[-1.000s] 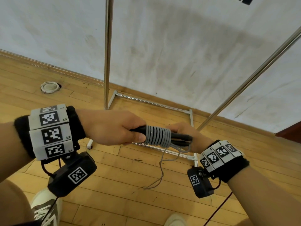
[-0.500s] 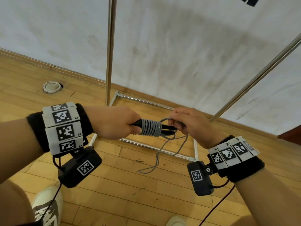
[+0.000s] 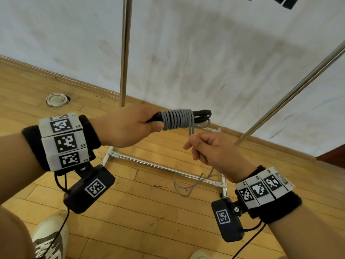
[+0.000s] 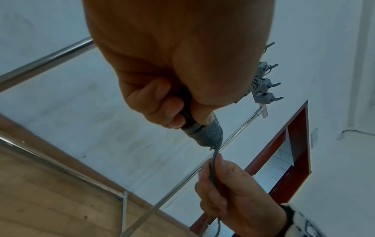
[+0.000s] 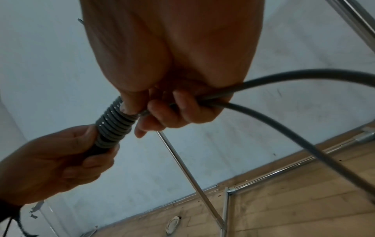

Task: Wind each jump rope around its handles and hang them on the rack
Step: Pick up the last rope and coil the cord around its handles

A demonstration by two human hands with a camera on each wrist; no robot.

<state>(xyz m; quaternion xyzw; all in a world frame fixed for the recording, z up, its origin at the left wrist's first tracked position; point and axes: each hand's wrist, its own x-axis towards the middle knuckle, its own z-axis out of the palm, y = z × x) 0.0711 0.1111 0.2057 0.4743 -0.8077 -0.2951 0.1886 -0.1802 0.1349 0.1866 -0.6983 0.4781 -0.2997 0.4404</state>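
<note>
The head view is evenly and softly lit, sharp at the centre, with the rack (image 3: 124, 53) poles bowed toward the edges and a broad faint shadow on the wall (image 3: 205, 53). Both wrist views are dimmer and bluish, with the palms close to the lens blurred and shaded. There the rope (image 5: 304, 77) looms large and soft, and straight bars curve.

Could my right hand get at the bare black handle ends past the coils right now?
Probably not freely: the right hand is gripping the loose grey rope just below the handle ends. Nothing blocks the short path up, but it would have to drop or carry the rope.
</note>
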